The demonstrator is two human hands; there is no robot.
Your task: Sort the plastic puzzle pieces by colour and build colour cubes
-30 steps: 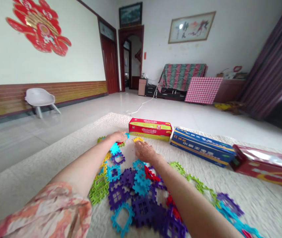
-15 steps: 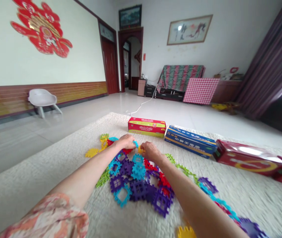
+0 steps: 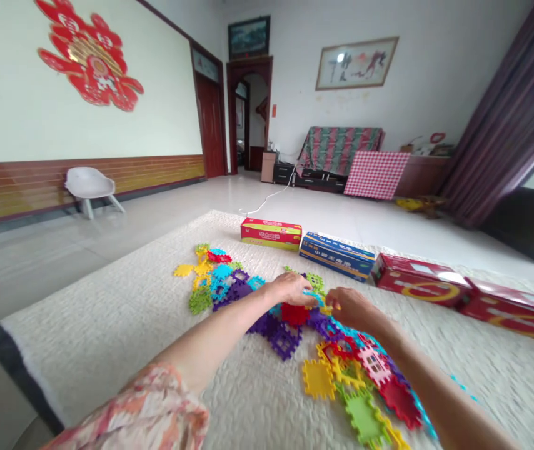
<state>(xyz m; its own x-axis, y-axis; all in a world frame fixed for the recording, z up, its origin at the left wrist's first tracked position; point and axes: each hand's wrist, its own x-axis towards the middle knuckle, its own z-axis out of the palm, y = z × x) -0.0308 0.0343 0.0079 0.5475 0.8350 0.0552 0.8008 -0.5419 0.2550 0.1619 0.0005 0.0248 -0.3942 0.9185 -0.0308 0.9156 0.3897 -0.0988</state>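
My left hand [image 3: 290, 289] reaches over the pile of toothed plastic interlocking tiles, its fingers closed on a light blue tile [image 3: 314, 299]. Just to the right, my right hand [image 3: 352, 306] pinches a small yellow tile [image 3: 326, 310], mostly hidden by the fingers. The two held tiles are close together; I cannot tell if they join. Beneath the hands lie a red tile [image 3: 295, 314] and purple tiles [image 3: 283, 339]. A green tile [image 3: 314, 281] is just beyond. Nearer me are a yellow tile [image 3: 318, 379], a pink window tile [image 3: 374, 364] and a large green tile [image 3: 364, 417].
Behind the tiles stand a red-and-yellow box [image 3: 271, 235], a blue box [image 3: 337, 256] and dark red boxes [image 3: 421, 281] in a row. All rest on a cream textured mat [image 3: 121, 300]. A white chair [image 3: 89, 184] stands by the left wall.
The view has turned to the right. Both hands have moved rightward along the tiles, still close together with the light blue and yellow tiles. More tiles at the near right now show.
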